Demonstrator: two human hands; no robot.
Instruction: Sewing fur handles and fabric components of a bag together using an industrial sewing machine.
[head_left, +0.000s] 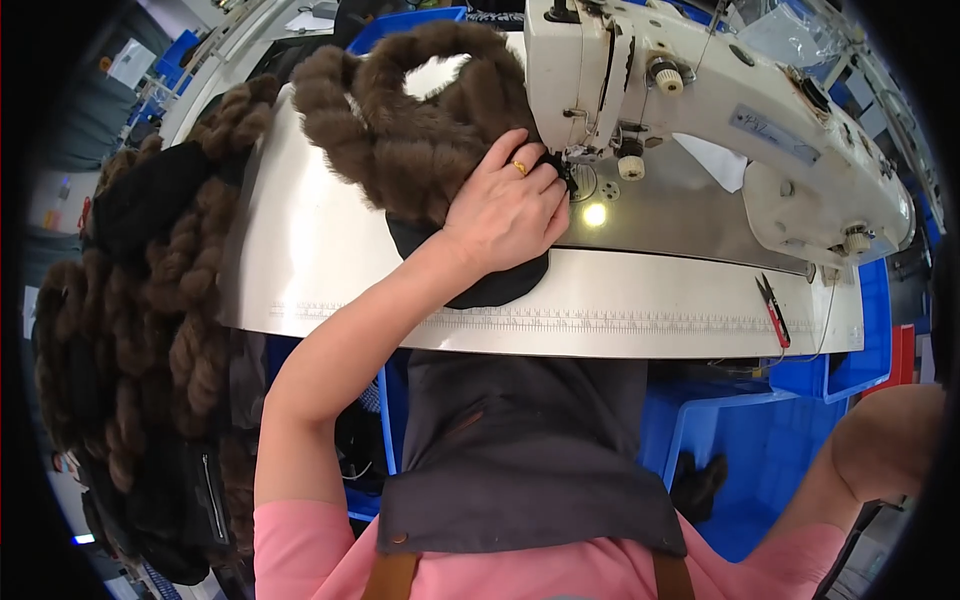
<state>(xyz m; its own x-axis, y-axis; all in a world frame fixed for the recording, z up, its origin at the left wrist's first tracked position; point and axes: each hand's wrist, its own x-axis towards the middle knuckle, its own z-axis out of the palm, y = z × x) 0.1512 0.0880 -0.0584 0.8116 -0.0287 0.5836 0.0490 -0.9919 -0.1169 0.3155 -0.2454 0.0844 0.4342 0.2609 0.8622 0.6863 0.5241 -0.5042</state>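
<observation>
My left hand (pixel 510 205), with a yellow ring on one finger, rests on a brown fur piece (pixel 420 150) beside the sewing machine's (pixel 600 80) needle area. Its fingers are bent and gripping the work, their tips partly hidden at the presser foot. Black fabric (pixel 500 285) joined to the fur spreads under my wrist on the machine bed. Thick fur loops curve up and to the left. At the right rim my right arm (pixel 890 440) bends out of the picture, and its hand does not show.
Red-handled thread snips (pixel 773 312) lie on the white sewing table (pixel 330 290) at the right. More fur and black pieces (pixel 130 330) hang in a heap at the left. Blue bins (pixel 740 440) stand below the table edge. A white scrap (pixel 715 160) lies behind the needle.
</observation>
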